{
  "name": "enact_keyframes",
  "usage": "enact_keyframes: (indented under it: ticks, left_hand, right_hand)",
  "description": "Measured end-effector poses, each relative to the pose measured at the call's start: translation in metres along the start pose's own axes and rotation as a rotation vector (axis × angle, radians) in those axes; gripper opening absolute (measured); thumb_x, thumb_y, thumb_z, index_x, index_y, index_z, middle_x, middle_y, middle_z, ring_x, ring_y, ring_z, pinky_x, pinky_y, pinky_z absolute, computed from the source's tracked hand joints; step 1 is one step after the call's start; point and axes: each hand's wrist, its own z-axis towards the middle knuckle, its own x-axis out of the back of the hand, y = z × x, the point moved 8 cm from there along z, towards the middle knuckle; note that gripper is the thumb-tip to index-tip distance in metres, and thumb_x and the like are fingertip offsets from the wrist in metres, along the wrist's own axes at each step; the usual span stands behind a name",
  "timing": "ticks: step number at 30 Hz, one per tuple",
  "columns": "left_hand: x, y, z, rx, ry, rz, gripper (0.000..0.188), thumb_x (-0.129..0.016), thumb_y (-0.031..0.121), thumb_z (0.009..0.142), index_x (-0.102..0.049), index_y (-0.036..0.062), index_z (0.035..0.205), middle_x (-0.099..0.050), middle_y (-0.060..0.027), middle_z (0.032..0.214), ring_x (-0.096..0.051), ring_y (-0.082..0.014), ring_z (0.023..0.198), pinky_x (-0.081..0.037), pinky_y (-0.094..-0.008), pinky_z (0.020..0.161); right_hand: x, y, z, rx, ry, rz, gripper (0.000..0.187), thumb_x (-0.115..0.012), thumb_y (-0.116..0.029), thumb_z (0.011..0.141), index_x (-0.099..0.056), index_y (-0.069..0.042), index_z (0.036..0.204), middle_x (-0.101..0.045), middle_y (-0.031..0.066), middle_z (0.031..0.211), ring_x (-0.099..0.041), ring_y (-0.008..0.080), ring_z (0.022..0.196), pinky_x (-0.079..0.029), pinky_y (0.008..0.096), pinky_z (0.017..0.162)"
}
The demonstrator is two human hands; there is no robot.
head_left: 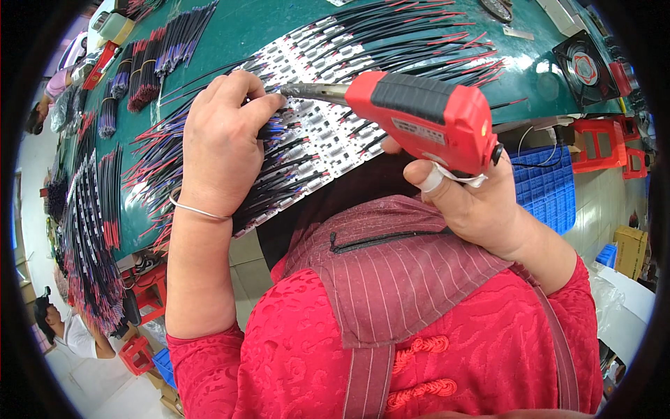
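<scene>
A red and black soldering gun (419, 115) is in my right hand (481, 213), whose fingers wrap its handle; white tape circles the thumb. Its metal nozzle points left, and its tip is close to the fingertips of my left hand (225, 136). That hand is pinched closed over a panel of small white circuit boards (328, 143); whatever lies between thumb and finger is hidden. Thin black, red and blue wires (157, 150) fan out from the panel's left side, partly under my left hand. More black wires with red ends (433, 52) spread from its far right side.
Bundled wires (143, 73) lie at the far left of the green table (230, 31). Finished-looking strips with wires (91, 244) hang over the left edge. A black fan (585, 68) stands at the right, above a blue crate (544, 188) and red stools (597, 145). Another person (73, 328) is at lower left.
</scene>
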Motion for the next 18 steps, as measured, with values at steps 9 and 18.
enact_keyframes:
  ticks: [9,18]
  left_hand:
    - [0.000,-0.001,-0.001,0.008,-0.002,-0.001,0.024,-0.063,-0.004,0.068,-0.072,0.0081,0.086,-0.059,-0.0057,0.085,-0.060,-0.0257,0.084,-0.049,-0.0375,0.075]
    - [0.003,-0.001,-0.001,0.015,0.005,-0.024,0.027,-0.063,-0.007,0.065,-0.073,0.0082,0.085,-0.060,-0.0061,0.085,-0.060,-0.0265,0.083,-0.049,-0.0379,0.075]
  right_hand:
    - [0.011,-0.006,-0.006,0.073,0.112,0.135,0.029,-0.070,-0.002,0.091,-0.063,0.000,0.119,-0.070,0.0081,0.107,-0.066,0.0141,0.097,-0.053,0.0291,0.086]
    - [0.010,-0.005,-0.010,0.075,0.081,0.159,0.029,-0.070,0.000,0.090,-0.063,0.000,0.119,-0.070,0.0074,0.108,-0.065,0.0131,0.100,-0.052,0.0286,0.089]
